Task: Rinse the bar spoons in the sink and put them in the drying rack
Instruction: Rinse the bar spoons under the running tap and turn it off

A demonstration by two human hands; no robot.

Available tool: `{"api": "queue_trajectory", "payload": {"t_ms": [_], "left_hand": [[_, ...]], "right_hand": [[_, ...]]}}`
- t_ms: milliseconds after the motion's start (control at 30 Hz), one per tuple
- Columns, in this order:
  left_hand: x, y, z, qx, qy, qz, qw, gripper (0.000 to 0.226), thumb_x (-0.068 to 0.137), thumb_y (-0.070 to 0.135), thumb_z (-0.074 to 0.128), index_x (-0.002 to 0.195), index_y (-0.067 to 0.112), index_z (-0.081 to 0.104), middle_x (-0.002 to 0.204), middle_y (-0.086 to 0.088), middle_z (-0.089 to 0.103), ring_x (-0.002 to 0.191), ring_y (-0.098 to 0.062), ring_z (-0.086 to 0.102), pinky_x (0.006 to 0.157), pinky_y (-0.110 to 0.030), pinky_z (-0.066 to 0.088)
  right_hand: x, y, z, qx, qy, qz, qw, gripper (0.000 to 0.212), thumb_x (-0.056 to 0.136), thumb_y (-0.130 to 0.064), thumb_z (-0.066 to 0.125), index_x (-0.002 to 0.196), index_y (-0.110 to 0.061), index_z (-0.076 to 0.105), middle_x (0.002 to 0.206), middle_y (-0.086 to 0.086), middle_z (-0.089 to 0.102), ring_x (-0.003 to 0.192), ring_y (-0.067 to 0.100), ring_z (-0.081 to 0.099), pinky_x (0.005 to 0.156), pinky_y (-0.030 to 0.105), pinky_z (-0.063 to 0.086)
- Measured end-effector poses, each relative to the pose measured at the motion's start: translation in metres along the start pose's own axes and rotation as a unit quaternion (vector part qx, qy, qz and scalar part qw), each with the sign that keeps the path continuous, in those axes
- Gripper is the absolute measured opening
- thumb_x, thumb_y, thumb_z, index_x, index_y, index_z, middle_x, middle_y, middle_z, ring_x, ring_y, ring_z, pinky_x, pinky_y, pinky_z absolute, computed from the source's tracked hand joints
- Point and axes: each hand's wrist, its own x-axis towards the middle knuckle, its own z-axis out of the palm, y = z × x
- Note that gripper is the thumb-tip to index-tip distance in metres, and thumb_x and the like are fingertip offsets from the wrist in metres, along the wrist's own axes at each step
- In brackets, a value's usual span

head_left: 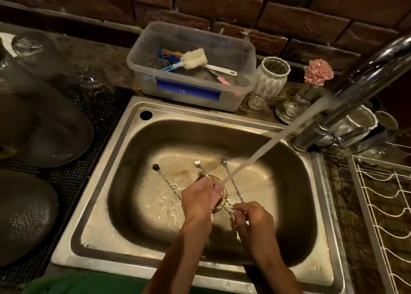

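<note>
Three long twisted bar spoons fan out over the steel sink [222, 133]. The left spoon [165, 180] has a dark bowl, the middle spoon [198, 165] and the right spoon [229, 171] show silver bowls. My left hand [199, 199] grips the spoons under the running water stream [266, 146], which lands at its fingers. My right hand [251, 215] pinches the spoon stems near their lower ends. The white wire drying rack [382, 204] stands to the right of the sink.
A chrome tap [364, 75] arches in from the right. Behind the sink are a clear plastic tub [191, 89] with brushes and scourers, a white ribbed jar [271, 77] and a pink flower [318, 72]. Upturned glassware [44, 124] sits on a black mat at the left.
</note>
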Motion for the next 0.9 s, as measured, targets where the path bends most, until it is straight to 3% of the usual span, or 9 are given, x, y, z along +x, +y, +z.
{"api": "queue_trajectory", "payload": {"t_ms": [100, 233, 367, 500, 567, 667, 767, 833, 900], "left_hand": [[0.005, 0.005, -0.008, -0.004, -0.020, -0.058, 0.998, 0.011, 0.094, 0.007, 0.061, 0.098, 0.006, 0.071, 0.094, -0.016, 0.078, 0.084, -0.023, 0.078, 0.083, -0.036, 0.062], [0.012, 0.009, -0.019, -0.004, -0.030, -0.113, 0.993, 0.014, 0.095, 0.004, 0.061, 0.107, 0.000, 0.066, 0.094, -0.020, 0.077, 0.084, -0.027, 0.078, 0.084, -0.039, 0.062], [0.015, 0.012, -0.028, -0.008, -0.057, -0.157, 0.986, 0.017, 0.091, 0.003, 0.064, 0.105, -0.005, 0.068, 0.089, -0.018, 0.079, 0.085, -0.027, 0.077, 0.082, -0.036, 0.061], [0.017, 0.012, -0.036, -0.006, -0.068, -0.172, 0.983, 0.015, 0.092, 0.004, 0.062, 0.102, -0.005, 0.068, 0.092, -0.019, 0.078, 0.086, -0.026, 0.076, 0.076, -0.031, 0.061], [0.018, 0.012, -0.039, -0.016, -0.068, -0.175, 0.982, 0.015, 0.093, 0.004, 0.060, 0.102, -0.006, 0.068, 0.097, -0.021, 0.076, 0.093, -0.028, 0.075, 0.080, -0.033, 0.061], [0.021, 0.011, -0.043, -0.025, -0.062, -0.172, 0.983, 0.017, 0.097, 0.004, 0.055, 0.102, -0.007, 0.067, 0.100, -0.022, 0.074, 0.098, -0.030, 0.073, 0.091, -0.038, 0.058], [0.023, 0.012, -0.047, -0.026, -0.056, -0.178, 0.982, 0.021, 0.100, 0.008, 0.050, 0.103, -0.006, 0.066, 0.103, -0.021, 0.073, 0.101, -0.029, 0.071, 0.092, -0.038, 0.057], [0.024, 0.015, -0.052, -0.026, -0.057, -0.176, 0.982, 0.022, 0.101, 0.007, 0.047, 0.104, -0.007, 0.064, 0.104, -0.021, 0.072, 0.102, -0.029, 0.070, 0.090, -0.037, 0.057], [0.026, 0.019, -0.059, -0.022, -0.054, -0.170, 0.984, 0.023, 0.101, 0.006, 0.046, 0.106, -0.007, 0.064, 0.105, -0.022, 0.072, 0.103, -0.030, 0.070, 0.092, -0.038, 0.056]], "right_hand": [[0.018, 0.005, 0.013, 0.063, 0.024, 0.054, 0.996, 0.014, 0.090, -0.006, 0.064, 0.097, -0.010, 0.076, 0.092, 0.008, 0.071, 0.077, 0.024, 0.069, 0.077, 0.030, 0.055], [0.039, 0.018, 0.021, 0.071, 0.075, 0.075, 0.992, 0.011, 0.088, -0.004, 0.066, 0.093, -0.005, 0.076, 0.089, 0.011, 0.072, 0.076, 0.020, 0.064, 0.069, 0.016, 0.048], [0.062, 0.037, 0.020, 0.007, 0.063, 0.100, 0.993, 0.018, 0.088, -0.003, 0.062, 0.076, -0.003, 0.076, 0.078, 0.014, 0.075, 0.072, 0.026, 0.066, 0.066, 0.035, 0.052], [0.077, 0.054, 0.022, -0.014, 0.051, 0.133, 0.990, 0.024, 0.090, 0.000, 0.057, 0.074, -0.002, 0.074, 0.078, 0.015, 0.076, 0.068, 0.026, 0.067, 0.070, 0.047, 0.059], [0.080, 0.059, 0.025, -0.014, 0.036, 0.156, 0.987, 0.022, 0.092, -0.003, 0.055, 0.083, -0.003, 0.075, 0.087, 0.017, 0.076, 0.078, 0.030, 0.069, 0.076, 0.049, 0.058], [0.079, 0.058, 0.028, -0.033, -0.011, 0.185, 0.982, 0.021, 0.092, -0.015, 0.055, 0.104, -0.023, 0.071, 0.108, 0.004, 0.075, 0.099, 0.026, 0.068, 0.088, 0.047, 0.056], [0.076, 0.054, 0.027, -0.104, -0.034, 0.188, 0.976, 0.027, 0.088, -0.019, 0.055, 0.110, -0.032, 0.065, 0.117, -0.005, 0.070, 0.115, 0.022, 0.060, 0.098, 0.047, 0.046], [0.074, 0.048, 0.028, -0.154, -0.018, 0.164, 0.974, 0.027, 0.086, -0.022, 0.057, 0.111, -0.031, 0.063, 0.116, -0.003, 0.067, 0.117, 0.022, 0.057, 0.097, 0.048, 0.043], [0.076, 0.039, 0.033, -0.156, -0.020, 0.115, 0.981, 0.022, 0.088, -0.023, 0.058, 0.109, -0.024, 0.064, 0.112, 0.001, 0.066, 0.110, 0.024, 0.060, 0.092, 0.047, 0.049]]}}
